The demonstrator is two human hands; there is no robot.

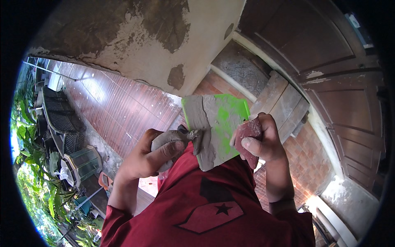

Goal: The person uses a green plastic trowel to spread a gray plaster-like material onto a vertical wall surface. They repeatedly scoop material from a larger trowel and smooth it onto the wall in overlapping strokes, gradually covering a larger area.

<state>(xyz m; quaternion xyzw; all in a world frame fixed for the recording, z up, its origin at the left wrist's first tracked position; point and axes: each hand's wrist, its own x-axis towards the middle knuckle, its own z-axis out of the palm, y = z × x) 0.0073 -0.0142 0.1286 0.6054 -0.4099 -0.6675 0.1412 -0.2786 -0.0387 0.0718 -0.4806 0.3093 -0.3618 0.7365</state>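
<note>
A green plastic board (224, 119), smeared with wet grey mortar, is in front of my shirt at the middle. My left hand (154, 152) is closed round the rounded handle of a mortar-caked trowel (197, 144). The trowel's end touches the mortar at the board's left side. Closed at the board's right edge, my right hand (265, 140) grips a worn dark-red block-like piece (249, 136). That piece overlaps the board's edge. Whether these fingers also hold the board from behind is hidden.
Ahead stands a wall (164, 53) with patchy, peeling plaster. A brown panelled door (317, 45) is on the right, with wooden planks (279, 101) near its foot. Wicker chairs (61, 111), a glass-sided table (84, 164) and plants (31, 177) line the left. Reddish tiles (123, 99) cover the floor.
</note>
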